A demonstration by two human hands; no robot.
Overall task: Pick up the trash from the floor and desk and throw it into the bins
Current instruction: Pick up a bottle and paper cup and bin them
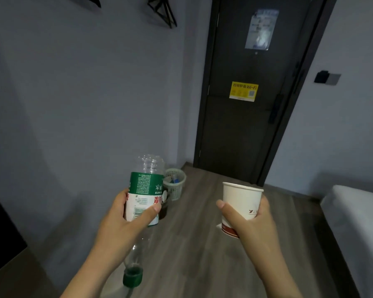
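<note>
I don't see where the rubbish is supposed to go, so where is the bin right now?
The pale plastic lattice bin stands on the wooden floor against the grey wall, left of the dark door, just behind the clear bottle.

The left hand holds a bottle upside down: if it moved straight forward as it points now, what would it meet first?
Probably the white lattice plastic bin by the wall, just beyond the left hand and its clear green-labelled plastic bottle. A dark bin may stand nearer; depth is unclear.
</note>
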